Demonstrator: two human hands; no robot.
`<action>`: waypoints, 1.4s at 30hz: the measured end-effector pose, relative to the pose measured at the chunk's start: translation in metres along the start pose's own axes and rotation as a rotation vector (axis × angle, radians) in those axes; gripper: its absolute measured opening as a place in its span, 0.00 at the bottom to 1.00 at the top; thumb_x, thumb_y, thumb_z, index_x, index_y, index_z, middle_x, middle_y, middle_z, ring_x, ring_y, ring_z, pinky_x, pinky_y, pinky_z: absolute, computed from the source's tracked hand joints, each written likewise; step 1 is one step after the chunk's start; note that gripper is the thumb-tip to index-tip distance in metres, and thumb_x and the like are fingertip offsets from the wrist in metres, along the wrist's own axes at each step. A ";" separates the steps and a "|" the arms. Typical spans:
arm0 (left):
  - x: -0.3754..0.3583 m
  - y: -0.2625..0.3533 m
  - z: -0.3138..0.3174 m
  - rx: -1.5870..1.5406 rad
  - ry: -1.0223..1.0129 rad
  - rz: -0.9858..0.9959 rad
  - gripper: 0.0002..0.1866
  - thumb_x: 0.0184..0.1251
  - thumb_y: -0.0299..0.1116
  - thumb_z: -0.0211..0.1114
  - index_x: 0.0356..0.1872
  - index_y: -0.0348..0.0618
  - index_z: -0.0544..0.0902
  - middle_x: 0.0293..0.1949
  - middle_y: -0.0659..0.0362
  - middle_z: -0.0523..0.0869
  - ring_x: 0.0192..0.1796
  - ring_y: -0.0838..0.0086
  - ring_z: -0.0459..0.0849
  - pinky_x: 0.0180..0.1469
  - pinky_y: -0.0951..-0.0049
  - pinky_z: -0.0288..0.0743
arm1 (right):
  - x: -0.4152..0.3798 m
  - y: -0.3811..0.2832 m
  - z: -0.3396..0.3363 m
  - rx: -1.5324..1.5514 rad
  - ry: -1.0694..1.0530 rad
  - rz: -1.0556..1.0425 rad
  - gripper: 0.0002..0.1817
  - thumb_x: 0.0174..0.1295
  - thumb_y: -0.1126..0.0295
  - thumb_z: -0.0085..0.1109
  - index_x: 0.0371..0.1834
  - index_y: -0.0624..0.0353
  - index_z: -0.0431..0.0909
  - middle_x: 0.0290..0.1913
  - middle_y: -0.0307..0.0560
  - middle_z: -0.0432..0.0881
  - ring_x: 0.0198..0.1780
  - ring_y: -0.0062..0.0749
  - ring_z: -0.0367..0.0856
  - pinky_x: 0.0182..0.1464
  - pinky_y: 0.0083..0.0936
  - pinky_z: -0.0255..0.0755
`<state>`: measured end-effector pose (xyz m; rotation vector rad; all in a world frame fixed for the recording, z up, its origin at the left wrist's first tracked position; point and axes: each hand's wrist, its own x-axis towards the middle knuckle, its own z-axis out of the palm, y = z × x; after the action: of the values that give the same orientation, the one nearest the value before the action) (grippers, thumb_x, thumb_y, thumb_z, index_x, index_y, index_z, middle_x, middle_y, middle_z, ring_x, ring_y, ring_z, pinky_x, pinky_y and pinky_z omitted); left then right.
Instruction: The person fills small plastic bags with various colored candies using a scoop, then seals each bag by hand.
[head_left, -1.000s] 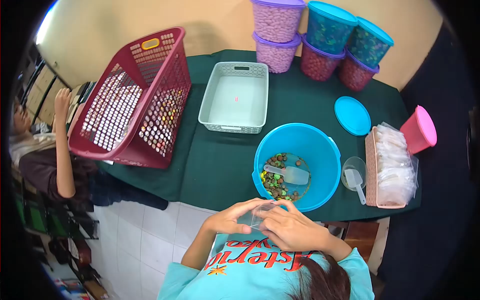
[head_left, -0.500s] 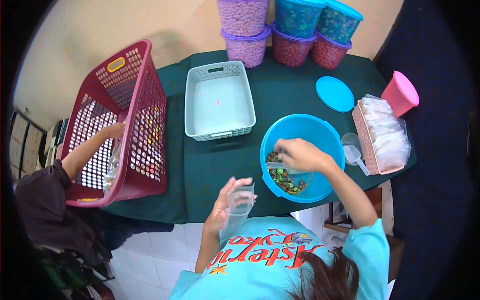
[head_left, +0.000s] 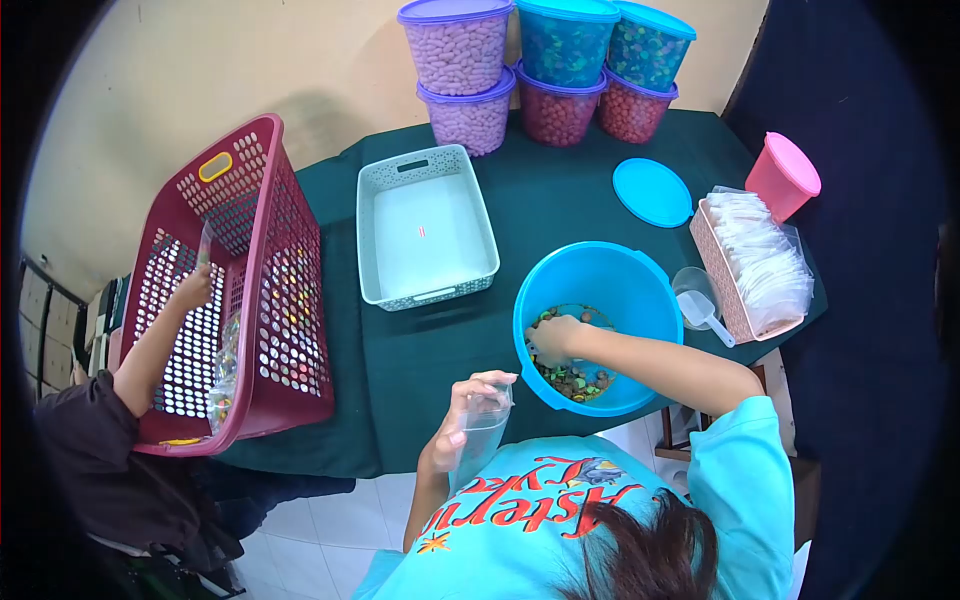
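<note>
My left hand (head_left: 462, 418) is closed around a clear plastic pouch (head_left: 482, 432), held upright near the table's front edge. My right hand (head_left: 560, 340) reaches down into a blue round tub (head_left: 652, 300) and presses into small brown and green candies (head_left: 578, 382) at its bottom. The scoop this hand held a moment ago is hidden beneath the fingers. To the right of the tub, another clear scoop (head_left: 706, 316) rests in a small clear container (head_left: 690, 282). Beside it, a pink basket (head_left: 712, 255) holds a stack of clear plastic bags (head_left: 755, 260).
A pale green tray (head_left: 425, 235) lies left of the tub. Further left stands a tall maroon basket (head_left: 262, 270) with another person's hand (head_left: 193, 288) inside. Candy-filled tubs (head_left: 465, 60) are stacked at the back. A blue lid (head_left: 652, 192) and pink container (head_left: 783, 175) sit right.
My right hand has gone lower into the candies, and its scoop has dropped from sight. The other person's hand has lifted a small clear packet inside the maroon basket. The view has shifted slightly.
</note>
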<state>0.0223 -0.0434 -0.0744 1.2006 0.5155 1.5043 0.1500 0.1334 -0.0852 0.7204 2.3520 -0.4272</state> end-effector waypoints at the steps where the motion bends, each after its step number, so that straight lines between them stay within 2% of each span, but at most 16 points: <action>1: -0.003 -0.001 0.000 -0.002 -0.016 -0.003 0.31 0.52 0.55 0.50 0.52 0.47 0.60 0.55 0.44 0.62 0.50 0.66 0.65 0.51 0.63 0.61 | 0.005 0.000 0.003 -0.021 0.037 -0.012 0.22 0.44 0.71 0.54 0.46 0.60 0.72 0.41 0.54 0.78 0.43 0.43 0.78 0.42 0.35 0.73; 3: -0.008 -0.004 0.002 0.014 0.022 -0.003 0.31 0.50 0.53 0.51 0.53 0.47 0.60 0.55 0.44 0.62 0.49 0.66 0.66 0.51 0.63 0.61 | 0.010 0.001 0.007 -0.042 0.072 -0.034 0.17 0.44 0.70 0.54 0.39 0.60 0.77 0.39 0.53 0.79 0.42 0.42 0.79 0.41 0.35 0.73; 5: -0.011 -0.004 0.007 0.026 0.056 -0.005 0.32 0.49 0.52 0.52 0.53 0.47 0.59 0.55 0.45 0.62 0.48 0.66 0.66 0.51 0.62 0.61 | 0.010 0.006 0.010 -0.151 0.235 -0.129 0.14 0.45 0.61 0.56 0.27 0.60 0.79 0.32 0.54 0.80 0.36 0.43 0.80 0.36 0.36 0.74; 8: -0.018 -0.002 0.014 0.096 0.205 -0.062 0.38 0.46 0.53 0.56 0.58 0.47 0.56 0.55 0.46 0.63 0.46 0.66 0.68 0.50 0.62 0.61 | -0.002 0.001 -0.004 -0.229 0.212 -0.177 0.13 0.41 0.61 0.59 0.25 0.60 0.80 0.31 0.52 0.80 0.34 0.42 0.80 0.35 0.34 0.75; 9: -0.018 0.001 0.017 0.097 0.210 -0.062 0.38 0.46 0.53 0.56 0.58 0.47 0.56 0.55 0.46 0.63 0.46 0.66 0.68 0.50 0.62 0.61 | -0.009 0.001 -0.011 -0.230 0.210 -0.181 0.13 0.41 0.61 0.59 0.25 0.60 0.80 0.31 0.52 0.80 0.34 0.42 0.80 0.35 0.34 0.75; 12: -0.022 0.014 0.027 0.294 0.370 -0.129 0.54 0.35 0.54 0.68 0.63 0.43 0.48 0.56 0.48 0.64 0.50 0.65 0.68 0.54 0.64 0.60 | -0.036 0.005 -0.035 -0.245 0.122 -0.025 0.15 0.38 0.63 0.62 0.29 0.59 0.80 0.32 0.49 0.80 0.35 0.39 0.80 0.35 0.33 0.75; 13: -0.023 0.016 0.029 0.292 0.386 -0.131 0.54 0.35 0.54 0.68 0.63 0.43 0.48 0.56 0.48 0.64 0.50 0.65 0.68 0.54 0.64 0.60 | -0.045 0.009 -0.042 -0.245 0.053 0.053 0.19 0.37 0.61 0.67 0.34 0.58 0.80 0.38 0.47 0.80 0.40 0.37 0.80 0.39 0.32 0.75; 17: -0.028 0.017 0.034 0.364 0.578 -0.157 0.55 0.28 0.48 0.75 0.61 0.37 0.55 0.55 0.49 0.65 0.58 0.62 0.65 0.60 0.64 0.55 | -0.060 0.044 -0.033 -0.341 -0.063 0.143 0.15 0.43 0.65 0.63 0.36 0.56 0.80 0.39 0.45 0.80 0.42 0.35 0.79 0.36 0.30 0.76; 19: -0.030 0.016 0.037 0.428 0.644 -0.162 0.55 0.27 0.48 0.76 0.60 0.37 0.56 0.56 0.49 0.65 0.59 0.62 0.64 0.61 0.63 0.55 | -0.050 0.056 -0.016 -0.395 -0.145 0.347 0.15 0.43 0.65 0.63 0.36 0.57 0.80 0.38 0.42 0.80 0.40 0.33 0.80 0.32 0.31 0.77; 23: -0.030 0.014 0.046 0.470 0.636 -0.196 0.55 0.26 0.48 0.76 0.60 0.37 0.57 0.56 0.50 0.66 0.58 0.63 0.65 0.61 0.64 0.55 | -0.037 0.057 -0.018 -0.387 -0.162 0.314 0.14 0.47 0.68 0.60 0.39 0.55 0.80 0.40 0.42 0.80 0.42 0.34 0.79 0.35 0.29 0.76; 25: -0.028 0.011 0.049 0.488 0.614 -0.206 0.56 0.25 0.48 0.76 0.60 0.36 0.57 0.55 0.50 0.66 0.58 0.63 0.65 0.60 0.65 0.55 | -0.030 0.054 -0.023 -0.501 -0.128 0.185 0.14 0.47 0.67 0.59 0.39 0.55 0.80 0.41 0.42 0.80 0.41 0.33 0.79 0.32 0.27 0.76; 30: -0.026 0.006 0.050 0.492 0.592 -0.206 0.54 0.25 0.47 0.76 0.59 0.34 0.59 0.55 0.51 0.66 0.58 0.63 0.66 0.60 0.66 0.55 | -0.027 0.039 -0.032 -0.633 0.004 0.204 0.07 0.46 0.66 0.59 0.30 0.51 0.82 0.26 0.33 0.79 0.31 0.27 0.80 0.26 0.22 0.70; 33: -0.028 0.006 0.052 0.475 0.587 -0.215 0.53 0.25 0.46 0.75 0.58 0.34 0.60 0.55 0.50 0.66 0.58 0.63 0.65 0.60 0.66 0.55 | -0.016 0.047 -0.030 -0.571 0.158 0.115 0.09 0.43 0.63 0.60 0.28 0.51 0.82 0.25 0.36 0.79 0.28 0.26 0.79 0.25 0.22 0.69; 36: -0.027 0.010 0.052 0.443 0.575 -0.229 0.52 0.25 0.45 0.75 0.58 0.32 0.60 0.56 0.50 0.66 0.60 0.62 0.64 0.61 0.65 0.53 | -0.028 0.045 -0.043 -0.629 0.075 -0.013 0.10 0.43 0.59 0.60 0.25 0.52 0.81 0.24 0.38 0.79 0.28 0.26 0.79 0.26 0.21 0.68; 39: -0.024 0.018 0.052 0.406 0.532 -0.235 0.53 0.25 0.45 0.75 0.58 0.31 0.60 0.56 0.49 0.66 0.60 0.61 0.63 0.62 0.65 0.52 | -0.030 0.040 -0.046 -0.536 0.074 0.079 0.12 0.40 0.58 0.62 0.23 0.53 0.81 0.24 0.38 0.79 0.28 0.27 0.79 0.26 0.22 0.68; 42: -0.022 0.020 0.047 0.336 0.454 -0.226 0.53 0.24 0.44 0.75 0.58 0.31 0.60 0.56 0.47 0.66 0.61 0.60 0.63 0.63 0.64 0.50 | -0.023 0.046 -0.040 -0.559 0.113 0.021 0.12 0.42 0.58 0.62 0.26 0.51 0.81 0.30 0.37 0.81 0.32 0.27 0.80 0.26 0.25 0.70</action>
<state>0.0518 -0.0826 -0.0485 1.0024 1.2074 1.5318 0.1730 0.1794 -0.0459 0.5060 2.3963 0.2850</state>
